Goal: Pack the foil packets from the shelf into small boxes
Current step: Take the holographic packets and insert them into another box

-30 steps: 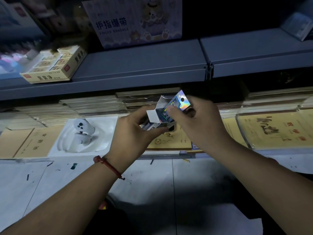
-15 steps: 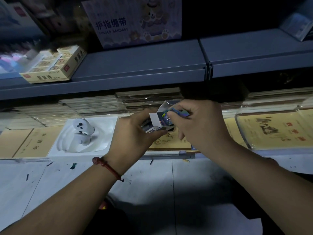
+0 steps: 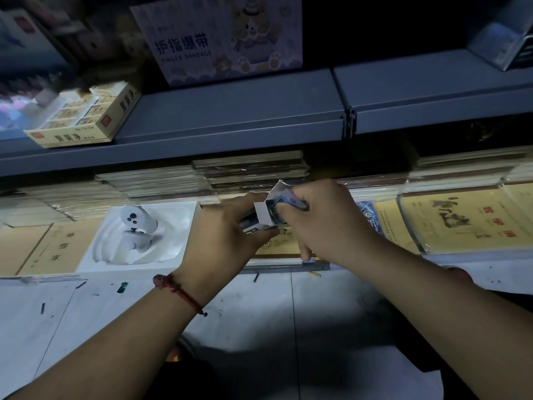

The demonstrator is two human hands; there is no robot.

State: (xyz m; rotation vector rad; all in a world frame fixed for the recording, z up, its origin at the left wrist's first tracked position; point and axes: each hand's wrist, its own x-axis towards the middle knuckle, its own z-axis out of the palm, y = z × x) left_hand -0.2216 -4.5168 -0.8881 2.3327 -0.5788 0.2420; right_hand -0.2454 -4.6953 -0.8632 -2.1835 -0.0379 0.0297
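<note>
Centre frame: your left hand (image 3: 227,235) grips small box (image 3: 263,213); your right hand (image 3: 326,223) pinches foil packet (image 3: 282,203). Align packet with box mouth, press fully in, avoid buckling.

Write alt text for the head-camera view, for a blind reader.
A person's left hand holds a small open box while the right hand presses a shiny foil packet into its top, before dim grey shelves. Yellow booklets and a white game controller in a tray lie on the lower shelf.

Dim, bluish light; deep shadows under the shelves, blurred upper-left corner, wide-angle bending at edges.
</note>
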